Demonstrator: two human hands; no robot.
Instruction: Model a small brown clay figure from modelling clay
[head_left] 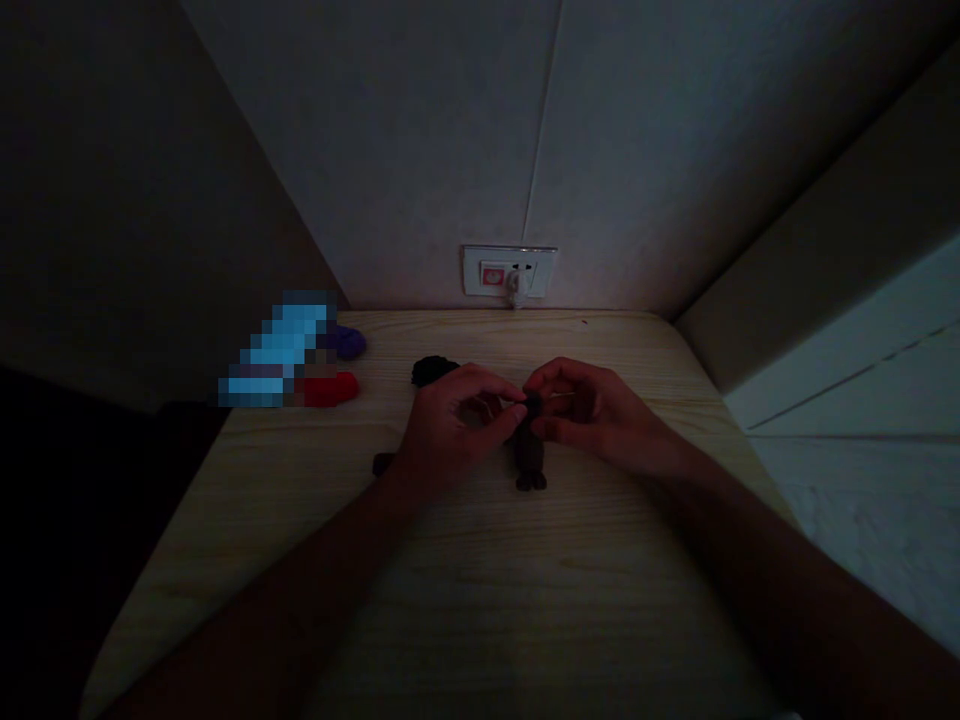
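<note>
A small dark brown figure, which looks like modelling clay, lies on the wooden table with two little rounded feet towards me. My left hand pinches its dark top end between thumb and forefinger. From the other side, my right hand closes its thumb and fingers on the same end. Fingertips partly cover that top part, so its shape is hard to make out. Behind my left hand sits a black lump. A short dark piece shows beside my left wrist, partly hidden by it.
On the table's far left lie a red lump, a purple lump and a bright, pixelated object. A wall socket with a plug in it is just above the back edge. The room is dim.
</note>
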